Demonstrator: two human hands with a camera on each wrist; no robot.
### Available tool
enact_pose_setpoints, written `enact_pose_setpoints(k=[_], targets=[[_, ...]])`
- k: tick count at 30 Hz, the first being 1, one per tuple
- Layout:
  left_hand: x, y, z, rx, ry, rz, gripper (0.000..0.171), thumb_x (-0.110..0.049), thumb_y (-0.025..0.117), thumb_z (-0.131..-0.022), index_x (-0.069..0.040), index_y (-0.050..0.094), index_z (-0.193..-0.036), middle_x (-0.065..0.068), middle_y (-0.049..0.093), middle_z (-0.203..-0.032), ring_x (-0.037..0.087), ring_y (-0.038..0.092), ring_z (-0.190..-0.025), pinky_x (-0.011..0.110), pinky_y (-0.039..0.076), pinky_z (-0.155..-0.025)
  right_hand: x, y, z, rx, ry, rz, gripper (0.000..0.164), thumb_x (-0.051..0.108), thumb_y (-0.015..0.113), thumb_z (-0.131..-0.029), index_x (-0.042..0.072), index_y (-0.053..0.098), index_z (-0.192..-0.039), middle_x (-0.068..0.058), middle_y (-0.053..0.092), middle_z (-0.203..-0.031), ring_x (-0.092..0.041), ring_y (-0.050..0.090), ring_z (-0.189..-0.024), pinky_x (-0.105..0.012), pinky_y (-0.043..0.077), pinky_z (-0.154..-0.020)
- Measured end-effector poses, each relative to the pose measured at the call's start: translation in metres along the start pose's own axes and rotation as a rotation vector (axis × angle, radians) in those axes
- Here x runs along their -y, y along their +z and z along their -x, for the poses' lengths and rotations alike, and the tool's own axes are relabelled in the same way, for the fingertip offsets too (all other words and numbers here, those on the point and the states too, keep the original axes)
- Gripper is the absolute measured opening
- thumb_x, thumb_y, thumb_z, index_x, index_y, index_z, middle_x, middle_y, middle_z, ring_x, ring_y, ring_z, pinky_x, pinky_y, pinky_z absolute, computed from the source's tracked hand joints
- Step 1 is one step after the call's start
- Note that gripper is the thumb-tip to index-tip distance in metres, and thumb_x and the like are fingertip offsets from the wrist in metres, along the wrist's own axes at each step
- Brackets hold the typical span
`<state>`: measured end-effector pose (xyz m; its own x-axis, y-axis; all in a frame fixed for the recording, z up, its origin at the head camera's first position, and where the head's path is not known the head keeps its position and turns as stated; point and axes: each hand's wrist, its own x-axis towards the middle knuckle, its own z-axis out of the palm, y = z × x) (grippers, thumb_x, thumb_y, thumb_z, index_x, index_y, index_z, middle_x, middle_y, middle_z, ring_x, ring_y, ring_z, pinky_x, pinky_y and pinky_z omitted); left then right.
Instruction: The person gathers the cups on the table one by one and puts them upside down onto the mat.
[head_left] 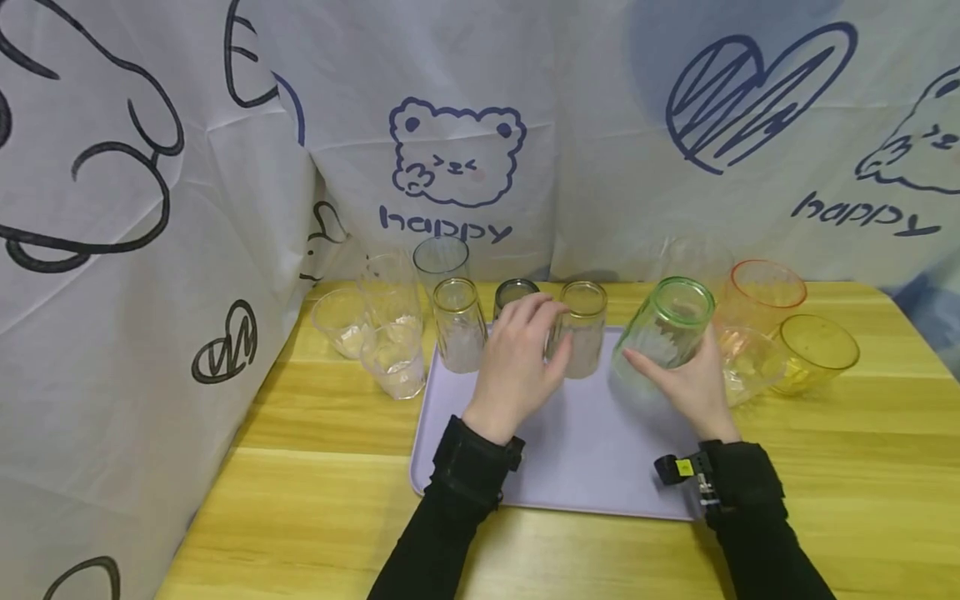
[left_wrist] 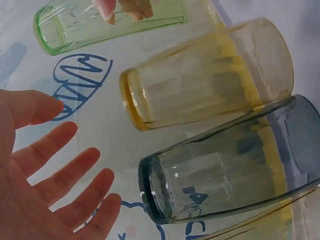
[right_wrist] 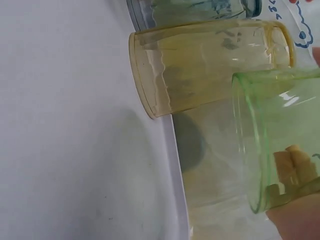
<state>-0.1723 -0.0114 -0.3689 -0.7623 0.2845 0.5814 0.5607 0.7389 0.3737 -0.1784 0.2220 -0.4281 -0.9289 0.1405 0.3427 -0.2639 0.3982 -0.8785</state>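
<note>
My right hand (head_left: 693,379) grips a pale green glass (head_left: 667,321) round its side, with its thick base facing up. In the right wrist view the green glass's rim is raised beside the amber glass (right_wrist: 210,70). Fingers of my left hand (head_left: 521,358) are parted and hold nothing; in the left wrist view they are spread apart from the glasses. Close by it, a smoky blue glass (left_wrist: 225,170) stands upside down between two amber glasses, one on the left (head_left: 459,325) and one on the right (head_left: 585,333). All three are along the far side of the lilac tray (head_left: 585,467).
Left of the tray are a clear tumbler (head_left: 395,362), a clear bowl-like glass (head_left: 341,321) and a tall blue-rimmed glass (head_left: 442,258). To the right stand a yellow glass (head_left: 813,354), a red-rimmed glass (head_left: 765,287) and clear ones. A printed curtain (head_left: 600,150) hangs behind.
</note>
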Motion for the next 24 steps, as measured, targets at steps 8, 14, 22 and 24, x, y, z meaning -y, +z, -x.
enact_pose_setpoints(k=[8, 14, 22, 24], targets=[[0.008, 0.009, -0.010, 0.064, -0.028, -0.123, 0.027, -0.023, 0.064, -0.097, -0.013, 0.068, -0.122, 0.009, 0.063, -0.134, 0.031, 0.057, -0.128, 0.045, 0.047, -0.111, -0.008, 0.003, -0.014, 0.021, 0.127, 0.039, 0.096, 0.013, 0.089, -0.074, 0.011, 0.032, -0.152, -0.014, 0.050, -0.143, -0.026, 0.047, -0.132, -0.054, 0.038, -0.115], [0.011, 0.015, -0.011, 0.137, -0.070, -0.153, 0.032, -0.027, 0.063, -0.098, -0.018, 0.066, -0.129, 0.009, 0.060, -0.141, 0.032, 0.053, -0.134, 0.048, 0.045, -0.114, -0.016, 0.007, -0.019, 0.056, 0.163, 0.036, 0.096, 0.012, 0.089, -0.073, 0.008, 0.033, -0.151, -0.019, 0.052, -0.143, -0.036, 0.047, -0.134, -0.058, 0.035, -0.117], [0.012, 0.020, -0.009, 0.153, -0.053, -0.194, 0.032, -0.027, 0.064, -0.098, -0.021, 0.067, -0.129, 0.008, 0.060, -0.141, 0.030, 0.054, -0.133, 0.046, 0.043, -0.116, -0.020, 0.009, -0.019, 0.101, 0.185, 0.083, 0.099, 0.016, 0.090, -0.072, 0.004, 0.033, -0.151, -0.025, 0.050, -0.146, -0.042, 0.047, -0.136, -0.062, 0.035, -0.116], [0.013, 0.020, -0.009, 0.155, -0.054, -0.195, 0.033, -0.027, 0.064, -0.098, -0.021, 0.066, -0.130, 0.008, 0.060, -0.141, 0.030, 0.054, -0.134, 0.046, 0.042, -0.116, -0.021, 0.010, -0.020, 0.105, 0.194, 0.094, 0.099, 0.016, 0.091, -0.071, 0.003, 0.034, -0.151, -0.026, 0.050, -0.146, -0.043, 0.046, -0.137, -0.062, 0.035, -0.117]])
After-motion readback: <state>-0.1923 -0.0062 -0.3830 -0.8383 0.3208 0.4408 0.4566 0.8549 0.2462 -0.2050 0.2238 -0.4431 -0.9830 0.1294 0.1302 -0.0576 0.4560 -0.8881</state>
